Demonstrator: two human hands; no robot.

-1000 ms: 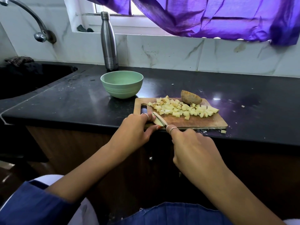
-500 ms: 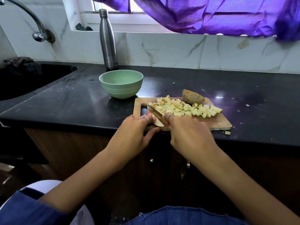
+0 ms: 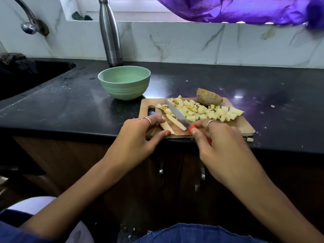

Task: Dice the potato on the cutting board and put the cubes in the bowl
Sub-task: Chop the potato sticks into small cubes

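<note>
Now drawn back lower-centre: right hand (image 3: 222, 142) gripping knife (image 3: 178, 115) (red handle), left hand (image 3: 140, 137) pinching potato strip (image 3: 166, 127) on cutting board (image 3: 243, 124).

Single head view, looking forward and down from above the counter (image 3: 70, 106); cutting board (image 3: 245, 127) sitting close at centre, back wall (image 3: 175, 41) filling the top edge.

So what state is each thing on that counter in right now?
Green ribbed bowl: upright, empty.
Wooden cutting board: flat, at counter edge.
Pale diced potato cubes: piled on board.
Unpeeled potato half: uncut.
Two potato strips: uncut.
Orange-handled knife: gripped by right hand.
Left hand: pinches the near strip.
Steel bottle: upright.
</note>
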